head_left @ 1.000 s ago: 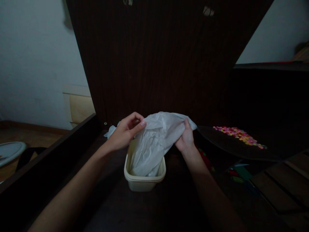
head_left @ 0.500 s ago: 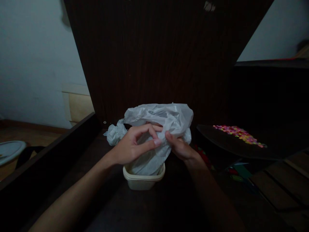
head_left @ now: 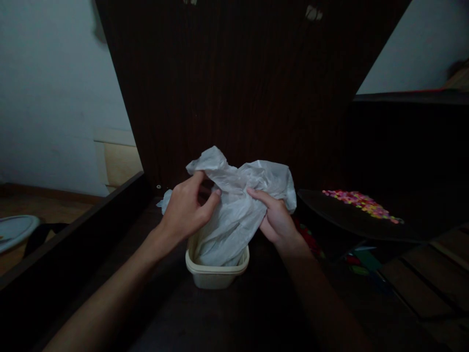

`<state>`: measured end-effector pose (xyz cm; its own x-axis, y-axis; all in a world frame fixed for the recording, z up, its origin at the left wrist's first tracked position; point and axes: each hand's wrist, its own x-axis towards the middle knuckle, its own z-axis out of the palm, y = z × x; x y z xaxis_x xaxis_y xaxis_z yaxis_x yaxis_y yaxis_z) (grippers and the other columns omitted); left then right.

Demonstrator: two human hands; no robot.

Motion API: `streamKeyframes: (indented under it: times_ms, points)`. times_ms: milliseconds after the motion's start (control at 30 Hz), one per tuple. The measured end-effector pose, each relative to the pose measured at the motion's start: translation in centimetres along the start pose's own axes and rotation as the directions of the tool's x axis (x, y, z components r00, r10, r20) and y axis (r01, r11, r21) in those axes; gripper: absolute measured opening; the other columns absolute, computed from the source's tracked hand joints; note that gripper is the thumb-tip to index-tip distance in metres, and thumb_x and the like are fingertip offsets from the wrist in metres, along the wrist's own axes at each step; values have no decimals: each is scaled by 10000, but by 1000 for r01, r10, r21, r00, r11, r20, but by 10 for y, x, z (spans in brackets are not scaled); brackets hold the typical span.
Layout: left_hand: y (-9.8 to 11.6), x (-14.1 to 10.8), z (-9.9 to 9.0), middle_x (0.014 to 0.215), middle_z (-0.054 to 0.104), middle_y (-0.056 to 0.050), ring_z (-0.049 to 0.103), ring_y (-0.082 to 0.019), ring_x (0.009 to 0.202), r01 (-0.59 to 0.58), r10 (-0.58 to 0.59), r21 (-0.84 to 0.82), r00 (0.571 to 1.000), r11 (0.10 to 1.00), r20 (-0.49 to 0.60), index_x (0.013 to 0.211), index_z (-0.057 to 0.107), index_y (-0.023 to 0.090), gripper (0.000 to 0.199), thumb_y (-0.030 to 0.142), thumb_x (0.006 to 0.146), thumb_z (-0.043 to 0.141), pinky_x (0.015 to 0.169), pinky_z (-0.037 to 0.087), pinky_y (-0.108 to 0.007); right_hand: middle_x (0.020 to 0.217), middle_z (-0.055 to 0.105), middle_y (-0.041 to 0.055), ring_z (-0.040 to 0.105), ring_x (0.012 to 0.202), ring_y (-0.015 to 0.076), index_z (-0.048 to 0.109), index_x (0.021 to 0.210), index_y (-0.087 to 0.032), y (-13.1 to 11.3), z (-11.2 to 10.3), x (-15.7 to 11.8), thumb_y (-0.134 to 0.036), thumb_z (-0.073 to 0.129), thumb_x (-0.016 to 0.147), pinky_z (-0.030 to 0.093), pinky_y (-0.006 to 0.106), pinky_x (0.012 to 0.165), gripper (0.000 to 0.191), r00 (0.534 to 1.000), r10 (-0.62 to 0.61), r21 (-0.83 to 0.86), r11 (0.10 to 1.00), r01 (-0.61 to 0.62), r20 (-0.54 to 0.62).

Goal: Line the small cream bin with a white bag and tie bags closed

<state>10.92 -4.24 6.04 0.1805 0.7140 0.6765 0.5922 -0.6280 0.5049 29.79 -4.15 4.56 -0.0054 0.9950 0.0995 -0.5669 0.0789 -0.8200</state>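
A crumpled white plastic bag (head_left: pixel 234 215) rises out of a small cream container (head_left: pixel 216 277), its lower part inside the rim. My right hand (head_left: pixel 274 215) pinches the bag's right side, thumb in front and the other fingers partly behind the plastic. At the bag's left side is my left hand (head_left: pixel 188 203), thumb and fingers apart, with the fingertips against or just behind the upper flap. Behind my left hand, a second crumpled bit of white plastic (head_left: pixel 165 201) shows in part.
A dark upright panel (head_left: pixel 234 88) stands behind the bag. At right, a dark curved surface (head_left: pixel 330 215) bears colourful small pieces (head_left: pixel 366 204). A raised dark edge (head_left: pixel 91 230) runs along the left. A pale round lid-like object (head_left: pixel 18 231) lies far left.
My left hand has moved left, away from my right hand, and its thumb and fingers have spread. The bag's upper part has changed shape, with a flap now raised at left.
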Motion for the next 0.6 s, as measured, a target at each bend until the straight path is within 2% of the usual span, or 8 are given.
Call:
streamKeyframes:
  times_ms: [67, 133, 233, 333, 400, 467, 533, 600]
  points:
    - [-2, 0, 2, 1120, 745, -131, 737, -252, 888, -67, 67, -88, 998, 994, 1, 1302, 567, 116, 432, 313, 919, 597, 712, 591, -339, 924, 803, 56, 764, 924, 280, 775, 923, -170, 1, 2, -5, -258, 863, 648, 599, 452, 943, 302, 997, 16, -75, 997, -10, 75]
    - [-3, -1, 4, 1376, 644, -156, 676, -289, 1173, -169, 176, -177, 984, 969, 23, 1466, 448, 148, 530, 281, 963, 548, 913, 588, -399, 985, 801, 46, 757, 953, 259, 773, 1019, -192, 3, 3, -11, -297, 867, 669, 582, 444, 981, 377, 981, 38, -154, 988, -9, 188]
    - [-2, -5, 8, 1469, 585, -139, 572, -299, 1344, -362, 380, -198, 923, 911, 57, 1496, 452, 182, 521, 190, 978, 509, 1093, 505, -442, 1094, 785, 36, 727, 1050, 249, 736, 1174, -240, 8, 3, -16, -345, 879, 670, 534, 456, 1059, 534, 949, 38, -277, 960, 53, 312]
    - [0, -10, 13, 1445, 614, -119, 611, -266, 1308, -491, 519, -204, 846, 847, 120, 1493, 461, 199, 545, 104, 958, 499, 1123, 489, -411, 1132, 774, 50, 680, 1163, 273, 733, 1181, -239, 15, 3, -15, -390, 906, 606, 451, 482, 1145, 619, 972, -39, -324, 939, 115, 232]
    - [2, -13, 16, 1424, 631, -120, 633, -247, 1281, -472, 515, -254, 846, 844, 139, 1482, 467, 195, 547, 89, 948, 523, 1101, 510, -374, 1113, 777, 61, 658, 1205, 294, 748, 1137, -222, 18, 4, -12, -398, 924, 547, 423, 489, 1165, 640, 989, -82, -283, 952, 113, 121]
    - [3, -14, 18, 1404, 642, -125, 660, -235, 1241, -396, 457, -339, 882, 853, 119, 1457, 487, 193, 527, 109, 943, 569, 1045, 549, -340, 1054, 788, 69, 668, 1191, 308, 759, 1088, -204, 18, 7, -9, -378, 936, 507, 448, 489, 1142, 632, 995, -92, -211, 973, 97, 31]
    - [4, -15, 16, 1321, 687, -117, 710, -219, 1135, -312, 363, -415, 930, 855, 48, 1387, 544, 191, 461, 142, 934, 614, 956, 591, -315, 1008, 796, 68, 690, 1151, 309, 764, 1044, -196, 16, 10, -6, -328, 942, 491, 490, 483, 1101, 596, 995, -90, -127, 988, 84, -41]
    - [4, -12, 11, 1111, 750, -81, 746, -192, 942, -253, 239, -395, 967, 883, -85, 1208, 640, 178, 292, 173, 916, 649, 837, 611, -291, 1003, 799, 58, 707, 1115, 305, 767, 995, -196, 13, 12, -4, -268, 940, 484, 525, 472, 1063, 544, 991, -82, -44, 996, 78, -109]
